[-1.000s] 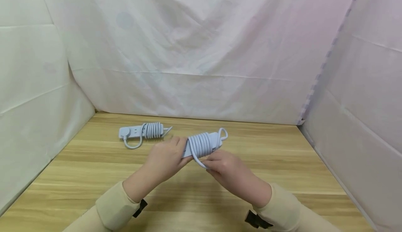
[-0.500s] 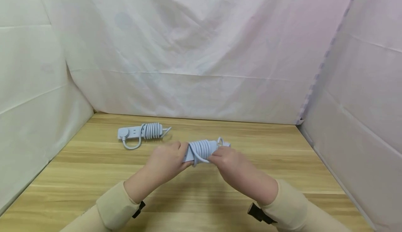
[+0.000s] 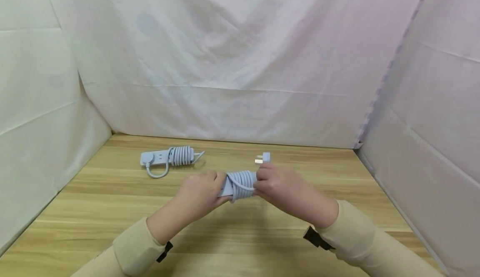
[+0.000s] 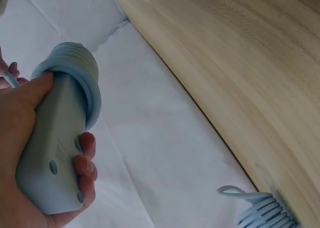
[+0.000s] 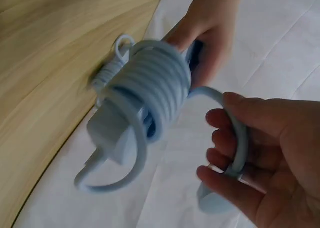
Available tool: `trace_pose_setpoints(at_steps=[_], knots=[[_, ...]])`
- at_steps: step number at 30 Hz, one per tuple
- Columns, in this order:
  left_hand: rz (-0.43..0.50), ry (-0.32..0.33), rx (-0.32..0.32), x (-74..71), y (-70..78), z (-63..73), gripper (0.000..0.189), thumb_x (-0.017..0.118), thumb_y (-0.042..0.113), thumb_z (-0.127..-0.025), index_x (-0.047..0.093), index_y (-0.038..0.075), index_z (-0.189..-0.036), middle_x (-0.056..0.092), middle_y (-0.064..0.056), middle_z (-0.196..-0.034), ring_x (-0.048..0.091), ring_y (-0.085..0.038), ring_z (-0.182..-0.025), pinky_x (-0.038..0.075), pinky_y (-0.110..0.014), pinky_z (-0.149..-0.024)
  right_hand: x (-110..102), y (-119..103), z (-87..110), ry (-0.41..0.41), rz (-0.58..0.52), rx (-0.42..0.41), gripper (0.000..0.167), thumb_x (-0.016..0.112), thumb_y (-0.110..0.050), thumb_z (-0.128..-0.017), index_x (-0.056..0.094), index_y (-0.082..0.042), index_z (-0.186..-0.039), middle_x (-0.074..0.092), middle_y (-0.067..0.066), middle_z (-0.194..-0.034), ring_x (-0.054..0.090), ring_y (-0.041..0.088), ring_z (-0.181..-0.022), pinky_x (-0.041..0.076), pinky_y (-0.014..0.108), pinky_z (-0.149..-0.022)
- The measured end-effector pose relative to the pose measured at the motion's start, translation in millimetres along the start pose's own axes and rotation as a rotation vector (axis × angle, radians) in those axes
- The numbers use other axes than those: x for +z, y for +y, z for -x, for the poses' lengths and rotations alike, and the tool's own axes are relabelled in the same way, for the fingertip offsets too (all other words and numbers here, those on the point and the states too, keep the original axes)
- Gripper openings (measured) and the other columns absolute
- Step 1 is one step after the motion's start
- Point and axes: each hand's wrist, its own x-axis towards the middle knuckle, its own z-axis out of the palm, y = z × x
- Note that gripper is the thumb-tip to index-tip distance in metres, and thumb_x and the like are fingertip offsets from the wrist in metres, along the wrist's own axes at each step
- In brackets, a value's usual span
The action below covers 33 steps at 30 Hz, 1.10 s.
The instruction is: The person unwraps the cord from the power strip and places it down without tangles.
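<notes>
My left hand grips one end of a light blue power strip, fingers curled round its body. Several turns of its cord are wrapped tightly about the far half of the strip. With thumb and fingers, my right hand holds the loose end of the cord, just right of the coils. The plug sticks out above the right hand in the head view, its metal prongs pointing left. In the right wrist view a loop of cord hangs from the strip's end.
A second power strip, its cord wound round it and its plug seated in it, lies on the wooden table at the back left. White cloth walls stand behind and at both sides.
My right hand has moved up and right, drawing the cord end across the coils. The plug now shows above that hand. The strip sits slightly lower; the left hand keeps its grip.
</notes>
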Motion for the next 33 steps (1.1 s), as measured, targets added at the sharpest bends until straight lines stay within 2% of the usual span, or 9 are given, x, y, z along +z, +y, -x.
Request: trace_pose_setpoints(at_steps=[6,9,12,17,26,33], knots=[[-0.002,0.025,0.026,1.0,-0.4,3.1,0.053,0.075,0.051,-0.078,0.058,0.003,-0.096,0.056,-0.005,-0.07,0.051,-0.017,-0.051,0.041,-0.034,-0.04,1,14,6.1,-0.02,0.054,-0.092,0.021,0.083,0.0,-0.073,0.064,-0.009,-0.069,0.045,-0.001,-0.07,0.043,0.014,-0.071,0.042,0.022,-0.062],[0.001,0.046,0.044,1.2,-0.8,4.4,0.056,0.076,0.051,-0.077,0.06,0.003,-0.101,0.056,-0.005,-0.071,0.052,-0.018,-0.051,0.042,-0.034,-0.04,3,22,9.1,-0.016,0.092,-0.116,0.025,0.078,0.01,-0.072,0.06,-0.008,-0.067,0.042,0.0,-0.069,0.04,0.015,-0.069,0.038,0.024,-0.061],[0.006,0.058,0.057,1.1,-1.1,5.9,0.057,0.076,0.051,-0.077,0.062,0.005,-0.107,0.056,-0.005,-0.072,0.052,-0.018,-0.052,0.042,-0.034,-0.041,6,29,13.2,0.0,0.134,-0.118,0.026,0.077,0.012,-0.07,0.06,-0.007,-0.067,0.043,0.001,-0.068,0.041,0.016,-0.068,0.039,0.025,-0.061],[0.037,0.066,0.067,0.4,-2.0,8.7,0.052,0.075,0.051,-0.079,0.062,0.008,-0.105,0.054,-0.002,-0.071,0.051,-0.017,-0.052,0.041,-0.034,-0.041,13,39,23.7,0.015,0.133,-0.064,0.024,0.083,0.007,-0.069,0.063,-0.006,-0.07,0.048,0.002,-0.072,0.046,0.017,-0.071,0.044,0.025,-0.061],[0.077,0.06,0.068,-4.5,-3.0,13.9,0.054,0.076,0.052,-0.077,0.06,0.011,-0.107,0.055,0.0,-0.074,0.052,-0.015,-0.054,0.04,-0.032,-0.041,25,51,43.9,0.054,0.025,0.024,0.024,0.086,0.0,-0.069,0.063,-0.007,-0.07,0.046,0.001,-0.073,0.046,0.017,-0.073,0.045,0.026,-0.061],[0.116,0.007,0.017,-10.0,-6.8,16.3,0.055,0.075,0.051,-0.079,0.063,0.01,-0.114,0.062,0.0,-0.08,0.056,-0.013,-0.059,0.042,-0.031,-0.044,31,52,58.6,0.038,-0.017,0.094,0.021,0.085,-0.002,-0.071,0.066,-0.009,-0.071,0.047,0.0,-0.074,0.044,0.015,-0.072,0.044,0.024,-0.057]])
